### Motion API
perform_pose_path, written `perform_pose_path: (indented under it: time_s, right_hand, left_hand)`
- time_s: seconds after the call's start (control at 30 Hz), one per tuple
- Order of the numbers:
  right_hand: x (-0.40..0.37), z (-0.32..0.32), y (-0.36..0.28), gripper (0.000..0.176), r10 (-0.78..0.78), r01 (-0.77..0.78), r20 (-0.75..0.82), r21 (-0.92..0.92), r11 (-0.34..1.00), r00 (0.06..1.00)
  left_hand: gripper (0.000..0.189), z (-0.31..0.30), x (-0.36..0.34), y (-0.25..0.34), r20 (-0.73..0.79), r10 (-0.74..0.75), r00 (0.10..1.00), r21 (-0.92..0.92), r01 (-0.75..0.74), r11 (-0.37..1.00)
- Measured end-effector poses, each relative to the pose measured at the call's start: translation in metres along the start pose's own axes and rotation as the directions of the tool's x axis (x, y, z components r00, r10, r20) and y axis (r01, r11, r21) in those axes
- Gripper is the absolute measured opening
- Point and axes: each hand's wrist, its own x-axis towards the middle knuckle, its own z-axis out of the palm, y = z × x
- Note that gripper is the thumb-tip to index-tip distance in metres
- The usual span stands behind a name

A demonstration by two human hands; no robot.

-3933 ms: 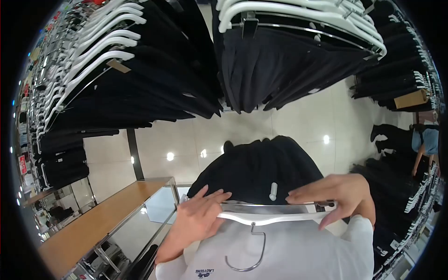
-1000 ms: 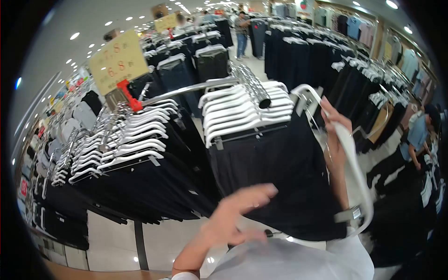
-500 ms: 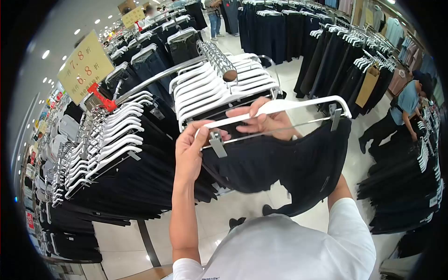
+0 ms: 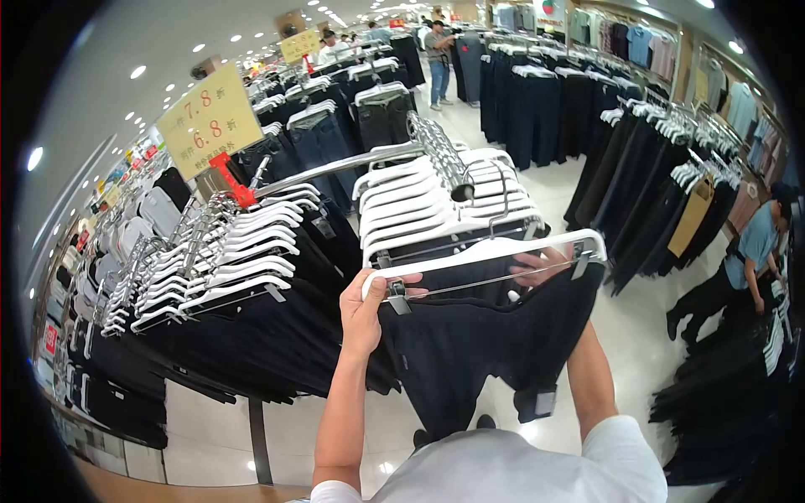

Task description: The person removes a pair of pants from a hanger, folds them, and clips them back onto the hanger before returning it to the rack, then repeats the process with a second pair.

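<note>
My left hand (image 4: 362,314) grips the left end of a white clip hanger (image 4: 482,251), thumb in front and fingers behind. Black trousers (image 4: 486,335) hang from its two metal clips, and a pale tag (image 4: 545,402) shows low on one leg. The hanger's metal hook points up towards the rail. Behind the hanger's right half, my right hand (image 4: 549,267) has its fingers stretched out and apart, close to the thin metal rod and the right clip. Right beyond the held hanger is a row of white hangers (image 4: 419,201) with dark trousers.
A chrome rail arm (image 4: 335,170) runs to the row in front. More hangers with black trousers (image 4: 243,251) fill the left, beneath a yellow price sign (image 4: 210,120). At right, a person in a blue shirt (image 4: 755,251) bends over another rack. Trousers racks (image 4: 532,109) stand further back.
My right hand has left the hanger's middle and moved right, behind the rod. The hanger's hook now shows upright, and the trousers hang more squarely towards me. The view has tilted up.
</note>
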Motion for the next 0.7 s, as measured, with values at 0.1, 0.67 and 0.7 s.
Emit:
perform_pose_path:
  time_s: [0.1, 0.67, 0.7]
  right_hand:
    - [-0.031, 0.001, -0.017, 0.058, 0.095, 0.060, -0.258, 0.532, 0.844, 0.961]
    - [-0.001, 0.012, -0.009, 0.014, -0.012, -0.074, -0.403, -0.197, 0.978, 0.915]
    - [-0.001, 0.012, -0.006, 0.014, -0.020, -0.066, -0.402, -0.199, 0.978, 0.915]
  left_hand:
    - [0.036, -0.010, 0.011, -0.008, -0.037, 0.007, 0.999, 0.039, -0.005, 0.999]
    - [0.035, -0.043, 0.022, -0.041, -0.015, 0.002, 1.000, 0.065, -0.001, 0.998]
    - [0.037, -0.045, 0.022, -0.043, -0.004, -0.004, 1.000, 0.072, 0.004, 0.997]
